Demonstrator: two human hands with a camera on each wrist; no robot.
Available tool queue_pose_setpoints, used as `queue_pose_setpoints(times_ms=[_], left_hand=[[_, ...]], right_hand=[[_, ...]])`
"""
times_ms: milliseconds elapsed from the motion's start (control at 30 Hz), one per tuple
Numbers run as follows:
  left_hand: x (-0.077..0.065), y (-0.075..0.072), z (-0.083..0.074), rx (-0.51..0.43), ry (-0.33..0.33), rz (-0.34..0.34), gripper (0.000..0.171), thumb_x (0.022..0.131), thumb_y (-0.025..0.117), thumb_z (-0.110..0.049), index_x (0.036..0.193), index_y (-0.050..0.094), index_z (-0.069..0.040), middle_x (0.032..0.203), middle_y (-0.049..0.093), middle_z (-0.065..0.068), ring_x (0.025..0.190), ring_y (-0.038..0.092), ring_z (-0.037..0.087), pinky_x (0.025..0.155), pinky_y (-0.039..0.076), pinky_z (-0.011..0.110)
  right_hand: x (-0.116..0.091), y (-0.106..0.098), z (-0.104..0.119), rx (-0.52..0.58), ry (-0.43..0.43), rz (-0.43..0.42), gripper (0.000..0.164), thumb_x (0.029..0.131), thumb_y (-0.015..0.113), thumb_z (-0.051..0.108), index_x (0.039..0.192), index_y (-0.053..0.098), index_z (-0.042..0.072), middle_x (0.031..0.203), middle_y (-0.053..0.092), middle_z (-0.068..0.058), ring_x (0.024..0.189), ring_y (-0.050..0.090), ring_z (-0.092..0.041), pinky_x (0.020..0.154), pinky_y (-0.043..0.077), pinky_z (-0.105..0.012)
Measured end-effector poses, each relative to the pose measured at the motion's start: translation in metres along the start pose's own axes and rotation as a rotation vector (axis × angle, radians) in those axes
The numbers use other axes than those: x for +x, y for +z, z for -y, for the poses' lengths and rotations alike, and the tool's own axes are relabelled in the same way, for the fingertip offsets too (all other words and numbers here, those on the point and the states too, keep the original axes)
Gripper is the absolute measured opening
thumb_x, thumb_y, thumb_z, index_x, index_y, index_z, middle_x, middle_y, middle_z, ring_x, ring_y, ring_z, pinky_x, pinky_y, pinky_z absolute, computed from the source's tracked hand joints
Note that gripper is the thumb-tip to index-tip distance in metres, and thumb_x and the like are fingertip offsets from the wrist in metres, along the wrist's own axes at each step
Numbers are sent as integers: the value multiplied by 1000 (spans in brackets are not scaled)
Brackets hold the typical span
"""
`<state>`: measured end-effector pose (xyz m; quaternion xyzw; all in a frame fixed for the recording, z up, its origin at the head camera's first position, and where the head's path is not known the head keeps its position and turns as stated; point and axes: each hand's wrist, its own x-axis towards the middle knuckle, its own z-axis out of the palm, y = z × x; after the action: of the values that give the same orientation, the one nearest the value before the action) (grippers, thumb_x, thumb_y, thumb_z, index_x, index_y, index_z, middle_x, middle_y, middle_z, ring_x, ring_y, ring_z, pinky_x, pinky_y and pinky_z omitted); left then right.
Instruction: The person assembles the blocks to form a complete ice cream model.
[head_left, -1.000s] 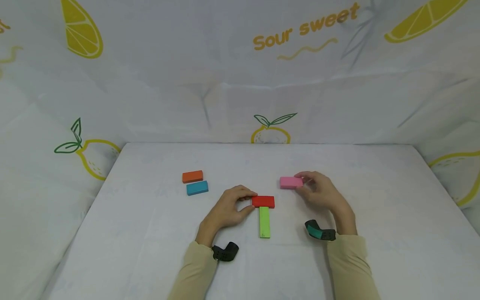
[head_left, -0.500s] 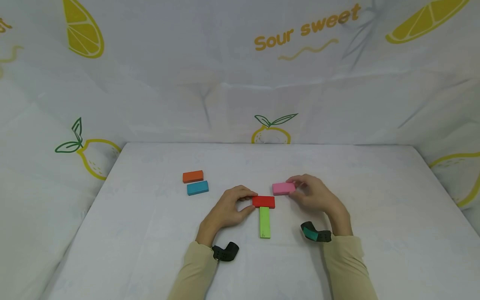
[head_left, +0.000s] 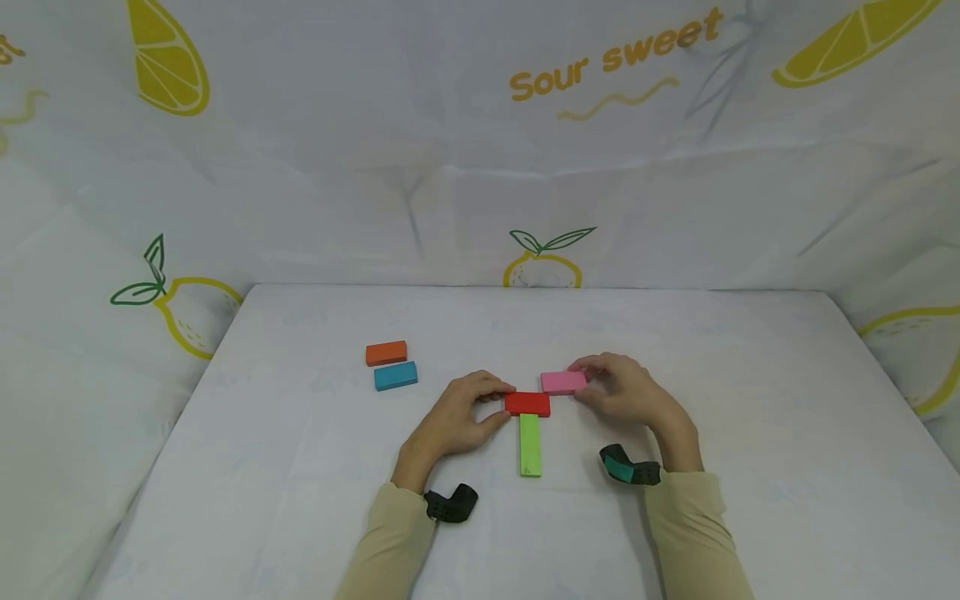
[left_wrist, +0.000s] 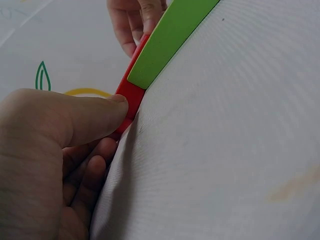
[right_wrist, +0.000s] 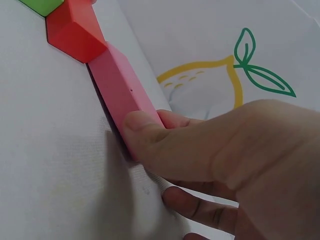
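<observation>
The left hand [head_left: 461,412] pinches the left end of a red block [head_left: 527,404] lying crosswise on the table. Against the red block's near edge is a green block [head_left: 529,446], so the two form a T. The right hand [head_left: 622,392] pinches the right end of a pink block [head_left: 562,383] between thumb and fingers. In the right wrist view the pink block [right_wrist: 117,82] has its far end at a corner of the red block [right_wrist: 75,30]; whether they touch I cannot tell. The left wrist view shows a thumb on the red block [left_wrist: 131,97], beside the green block [left_wrist: 165,45].
An orange block [head_left: 386,353] and a blue block [head_left: 395,376] lie close together at the left of the white table [head_left: 300,467]. A white cloth [head_left: 337,167] printed with lemons hangs behind the table and along its sides. Each wrist wears a dark band.
The right hand has brought the pink block leftward and nearer to the person, up to the red block's far right corner. The left hand and the other blocks have stayed in place.
</observation>
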<state>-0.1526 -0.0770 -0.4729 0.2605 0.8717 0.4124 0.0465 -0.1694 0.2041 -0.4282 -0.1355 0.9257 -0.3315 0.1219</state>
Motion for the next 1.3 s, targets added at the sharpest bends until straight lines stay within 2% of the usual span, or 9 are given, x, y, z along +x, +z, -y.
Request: queue_pose_setpoints(times_ms=[933,1300], left_hand=[[0,0,1,8,13,-5,32,93,71,-15,125,72,-13,115,71,1,102,62,12,96,56,32],[0,0,1,-4,18,-3,33,93,71,-14,126,71,-12,115,71,1,102,63,13,96,56,33]], right_hand=[[3,4,6,-39,-51,25,34,88,75,15,122,70,8,110,69,-9,105,58,-27,98,51,-56],[5,9,10,-45,-69,18,36,90,75,17,124,69,9,117,70,-11,110,60,-29,101,49,-60]])
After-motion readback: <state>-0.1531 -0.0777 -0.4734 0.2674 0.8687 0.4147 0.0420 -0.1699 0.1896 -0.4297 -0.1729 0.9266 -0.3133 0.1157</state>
